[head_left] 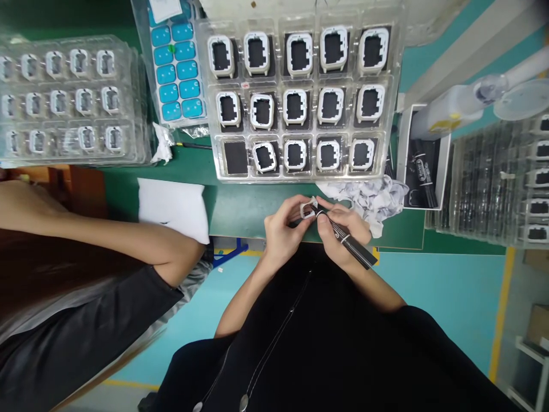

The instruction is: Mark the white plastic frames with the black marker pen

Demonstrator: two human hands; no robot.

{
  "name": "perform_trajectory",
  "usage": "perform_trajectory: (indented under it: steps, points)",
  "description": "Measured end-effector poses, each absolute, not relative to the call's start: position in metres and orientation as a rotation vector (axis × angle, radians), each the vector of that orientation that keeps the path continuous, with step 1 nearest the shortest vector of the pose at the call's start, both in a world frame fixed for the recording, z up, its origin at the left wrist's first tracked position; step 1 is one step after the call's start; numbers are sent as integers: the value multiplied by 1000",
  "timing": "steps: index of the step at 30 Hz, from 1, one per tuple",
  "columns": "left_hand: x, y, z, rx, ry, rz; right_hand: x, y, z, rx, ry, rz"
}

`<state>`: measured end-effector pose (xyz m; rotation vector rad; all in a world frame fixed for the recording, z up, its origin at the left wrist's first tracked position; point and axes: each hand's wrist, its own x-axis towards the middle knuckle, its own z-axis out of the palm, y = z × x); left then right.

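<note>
White frame (302, 208) just below clear tray (300, 175), pinched in left hand (283, 226); right hand (334, 243) grips black marker (354, 247), tip at frame. Piece seemingly mid-work. Tray seats fourteen similar frames (294, 121), one short of full; whether finished, cannot tell.

The tray (244, 177) is clear, glossy plastic; the white frames (299, 72) look smooth, matt plastic; marker (349, 242) smooth, slightly shiny; tabletop (240, 209) smooth, faintly glossy.
</note>
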<state>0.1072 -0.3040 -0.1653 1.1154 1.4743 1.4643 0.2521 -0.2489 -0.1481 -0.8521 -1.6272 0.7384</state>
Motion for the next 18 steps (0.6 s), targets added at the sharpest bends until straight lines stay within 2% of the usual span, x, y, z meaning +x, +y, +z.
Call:
perform_trajectory:
  steps: [18]
  points:
    - [109,-305,-168,1227,1532,1448,252,-252,-150,-885,-1637,717]
